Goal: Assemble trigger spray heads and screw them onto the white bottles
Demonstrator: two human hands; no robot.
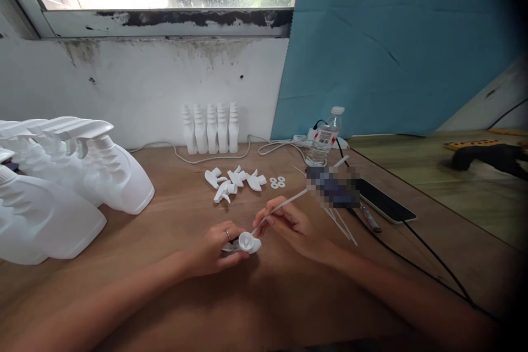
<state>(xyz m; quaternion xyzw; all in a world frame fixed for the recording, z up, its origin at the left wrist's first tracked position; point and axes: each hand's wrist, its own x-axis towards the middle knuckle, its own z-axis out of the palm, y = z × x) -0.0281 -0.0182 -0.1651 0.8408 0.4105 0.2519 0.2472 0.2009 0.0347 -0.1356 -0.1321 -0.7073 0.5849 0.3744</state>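
My left hand (220,247), with a ring on one finger, is closed around a white trigger spray head (246,242) whose round opening faces up. Between the fingers of my right hand (289,224) is a thin white dip tube (291,198), slanting up to the right. Its lower end meets the spray head at the opening's edge; whether it is seated inside I cannot tell. Beyond my hands lie several loose trigger spray heads (237,177) and several small white washers (278,182).
White spray bottles (124,176) stand or lean at the left. Several white bottles (212,129) line the wall. At the right are a water bottle (325,140), more tubes (340,225), a phone (385,199), a cutter knife (370,216) and cables (433,256).
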